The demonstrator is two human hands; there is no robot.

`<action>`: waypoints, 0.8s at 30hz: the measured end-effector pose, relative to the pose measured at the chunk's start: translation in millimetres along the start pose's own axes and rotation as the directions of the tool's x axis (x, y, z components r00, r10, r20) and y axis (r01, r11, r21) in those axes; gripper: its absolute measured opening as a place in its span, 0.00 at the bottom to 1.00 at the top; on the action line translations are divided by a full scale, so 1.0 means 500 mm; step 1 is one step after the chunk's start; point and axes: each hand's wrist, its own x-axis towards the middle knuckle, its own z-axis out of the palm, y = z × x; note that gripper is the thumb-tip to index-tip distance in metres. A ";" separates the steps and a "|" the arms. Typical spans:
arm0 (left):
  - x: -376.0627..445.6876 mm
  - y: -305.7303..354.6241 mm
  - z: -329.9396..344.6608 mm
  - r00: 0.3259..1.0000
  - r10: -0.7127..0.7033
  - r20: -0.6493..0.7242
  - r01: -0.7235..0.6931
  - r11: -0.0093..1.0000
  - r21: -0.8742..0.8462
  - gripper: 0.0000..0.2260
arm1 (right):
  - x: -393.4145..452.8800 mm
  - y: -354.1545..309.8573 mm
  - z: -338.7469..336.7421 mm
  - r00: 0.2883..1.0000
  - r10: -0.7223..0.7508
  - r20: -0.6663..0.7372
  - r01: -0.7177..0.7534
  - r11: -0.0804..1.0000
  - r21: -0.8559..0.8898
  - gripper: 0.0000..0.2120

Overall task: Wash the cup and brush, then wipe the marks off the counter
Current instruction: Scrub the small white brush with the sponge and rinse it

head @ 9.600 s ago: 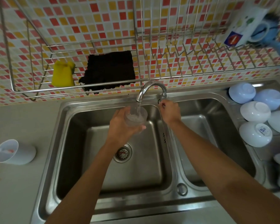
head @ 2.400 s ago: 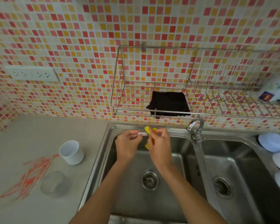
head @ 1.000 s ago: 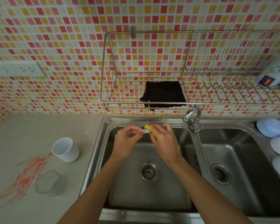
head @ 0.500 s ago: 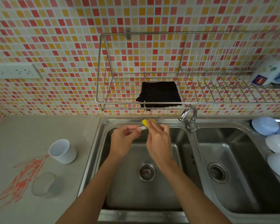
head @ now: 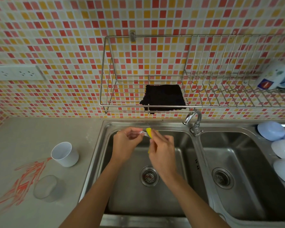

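While my left hand (head: 125, 143) pinches the small white brush (head: 142, 132) by its handle over the left basin of the sink (head: 105, 129), my right hand (head: 161, 150) is closed around the yellow sponge (head: 148, 131), pressing it against the brush tip at the centre of the frame. The tap (head: 193, 117) shows no running water. At lower left, the clear cup (head: 45, 188) stands on the counter (head: 23, 129), just beside the red marks (head: 23, 176), with a white cup (head: 65, 153) above it touching their upper end. My worry is the thin, wet brush: if I scrub too hard it may slip from my fingertips and drop toward the drain (head: 149, 176). Drips carried over the counter could also smear those red marks wider before I wipe them.
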 end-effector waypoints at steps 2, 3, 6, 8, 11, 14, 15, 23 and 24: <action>0.001 0.000 -0.001 1.000 -0.006 0.003 0.006 0.999 -0.035 0.07 | -0.001 -0.014 0.001 0.999 -0.051 -0.003 0.051 0.999 0.012 0.21; 0.002 0.000 -0.001 1.000 -0.008 0.000 0.008 0.999 -0.041 0.07 | 0.006 -0.011 0.002 0.999 -0.048 0.000 0.048 0.999 -0.006 0.22; 0.002 0.000 -0.002 1.000 -0.012 0.005 0.012 1.000 -0.024 0.07 | 0.032 0.021 0.004 1.000 -0.023 0.011 0.024 0.995 -0.101 0.21; 0.002 -0.002 -0.005 1.000 -0.014 0.013 0.015 1.000 -0.027 0.07 | 0.041 0.035 0.002 0.998 -0.068 0.018 0.069 0.988 -0.140 0.19; 0.004 -0.001 -0.013 0.999 -0.037 0.019 0.039 0.996 -0.082 0.07 | 0.049 0.041 0.000 0.982 -0.186 0.036 0.189 0.962 -0.198 0.15; 0.005 0.000 -0.017 0.996 -0.076 0.039 0.081 0.987 -0.139 0.07 | 0.056 0.052 -0.001 0.965 -0.262 0.024 0.259 0.932 -0.255 0.12; 0.006 -0.001 -0.018 0.994 -0.101 0.047 0.107 0.982 -0.153 0.07 | 0.056 0.054 -0.002 0.961 -0.277 0.014 0.271 0.924 -0.270 0.12; 0.013 0.011 -0.010 0.955 -0.281 0.094 0.294 0.939 -0.177 0.12 | 0.062 0.059 -0.004 0.923 -0.384 -0.004 0.359 0.865 -0.350 0.08; 0.015 0.013 -0.009 0.953 -0.286 0.096 0.300 0.935 -0.191 0.11 | 0.064 0.063 -0.003 0.920 -0.393 0.005 0.369 0.858 -0.356 0.08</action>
